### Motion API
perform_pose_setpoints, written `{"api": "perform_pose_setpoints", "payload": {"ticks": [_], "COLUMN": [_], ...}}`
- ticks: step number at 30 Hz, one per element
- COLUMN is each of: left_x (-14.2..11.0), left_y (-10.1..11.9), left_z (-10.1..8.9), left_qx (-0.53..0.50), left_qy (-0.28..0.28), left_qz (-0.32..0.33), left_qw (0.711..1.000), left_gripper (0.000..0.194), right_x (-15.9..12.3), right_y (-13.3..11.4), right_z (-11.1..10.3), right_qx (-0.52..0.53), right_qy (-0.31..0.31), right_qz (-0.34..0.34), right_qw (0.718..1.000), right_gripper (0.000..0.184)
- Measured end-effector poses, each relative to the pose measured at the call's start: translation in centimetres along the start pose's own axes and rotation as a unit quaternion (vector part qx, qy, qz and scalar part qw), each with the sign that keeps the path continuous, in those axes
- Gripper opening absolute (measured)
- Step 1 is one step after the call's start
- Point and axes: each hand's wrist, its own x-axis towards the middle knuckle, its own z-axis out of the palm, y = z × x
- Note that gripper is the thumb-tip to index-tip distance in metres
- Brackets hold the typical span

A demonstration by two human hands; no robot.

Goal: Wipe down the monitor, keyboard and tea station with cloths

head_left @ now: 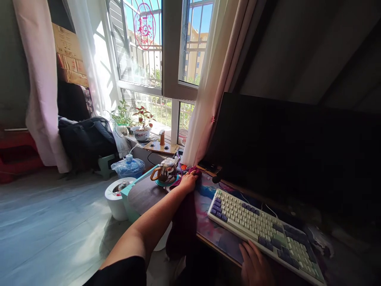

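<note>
The left hand [189,182] is resting on a dark red cloth [184,216] at the far left end of the table [222,251]. The cloth is bunching up under the fingers and hanging down over the table's side. I cannot tell if the left grip is pinching the cloth or just pressing on it. The right hand [254,260] is lying at the near edge of the table, just beside the front of a big keyboard [244,218]. Its grip is looking loose and wide, with the fingers stretching out. The keyboard is sitting at a slant on a colorful mat [205,216], and a big black screen [285,147] is standing behind it. To the left of the cloth, a shiny teapot [168,171] with a brown handle is standing near the left hand. A blue water jug [131,169] and a white bin [116,206] are standing farther left. A potted plant [141,134] is sitting by the sunny window [145,63], and a white curtain [195,131] is hanging beside it.
</note>
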Motion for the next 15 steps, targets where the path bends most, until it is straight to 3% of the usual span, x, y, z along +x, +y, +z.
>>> {"api": "perform_pose_setpoints", "payload": {"ticks": [3,7,11,15], "left_x": [0.0,-2.2,-7.3,-12.9], "left_y": [-1.0,-1.2,-2.0,-3.5], "left_z": [-0.6,-1.0,-1.6,-2.4], "left_qx": [0.012,0.028,0.050,0.069], "left_qy": [-0.005,-0.012,-0.015,0.017], "left_qz": [-0.043,-0.032,-0.001,0.048], "left_qw": [0.999,0.999,0.999,0.996], "left_gripper": [0.046,0.051,0.057,0.055], "right_x": [-0.3,-0.7,-0.8,-0.2], "right_y": [-1.4,-2.6,-3.1,-3.6], "right_z": [-0.7,-1.4,-1.9,-2.6], "right_qx": [-0.001,-0.002,-0.016,-0.028], "right_qy": [-0.019,-0.052,-0.075,-0.079], "right_qz": [0.070,0.105,0.110,0.116], "right_qw": [0.997,0.993,0.991,0.990], "right_gripper": [0.102,0.094,0.087,0.058]}}
